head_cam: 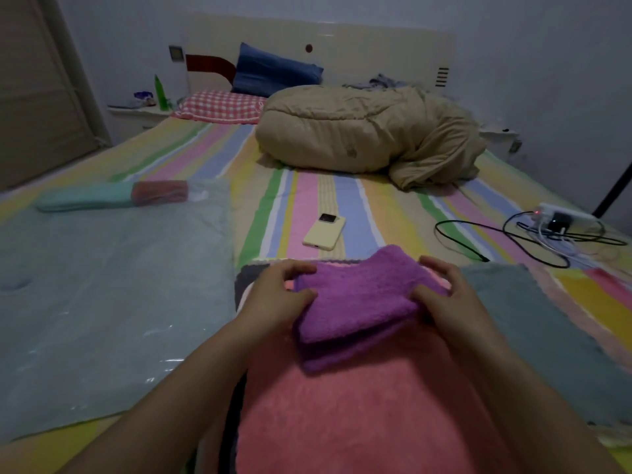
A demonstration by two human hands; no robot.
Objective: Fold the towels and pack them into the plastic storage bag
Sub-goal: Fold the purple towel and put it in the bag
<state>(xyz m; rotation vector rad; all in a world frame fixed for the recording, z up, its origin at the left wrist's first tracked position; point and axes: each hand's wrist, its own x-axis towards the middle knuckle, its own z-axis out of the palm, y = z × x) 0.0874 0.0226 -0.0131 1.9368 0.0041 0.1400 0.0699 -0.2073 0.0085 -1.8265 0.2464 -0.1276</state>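
Item 1. Purple towel (355,299): folded into a thick small pad, near centre, being held just above and touching the pink towel (359,415), which is lying spread flat on the near part of the bed.

Item 2. Left hand (277,295): gripping the purple towel's left edge, thumb on the near side, fingers curling over the top.

Item 3. Right hand (444,295): gripping the right edge the same way.

Item 4. Plastic storage bag (113,295): clear, lying flat on the left side of the bed, well apart from the purple towel.

Item 5. Teal roll (85,197) and red roll (160,192): lying end to end at the bag's far edge. The red one is showing through the plastic; whether the teal one is inside cannot be told.

Item 6. Grey-green towel (533,323): lying flat just right of the pink towel.

Item 7. Dark towel (244,278): edge peeking out from under the pink towel's left side.

Item 8. Striped sheet (307,186): covering the bed.

Item 9. Yellow phone (325,232): lying face down, just beyond the purple towel.

Item 10. Beige quilt (369,131): sitting bundled at far centre.

Item 11. Blue pillow (277,71) and checked pillow (222,106): resting at the headboard, far left.

Item 12. Power strip (561,217): lying at the right with cables (478,237) trailing leftward.
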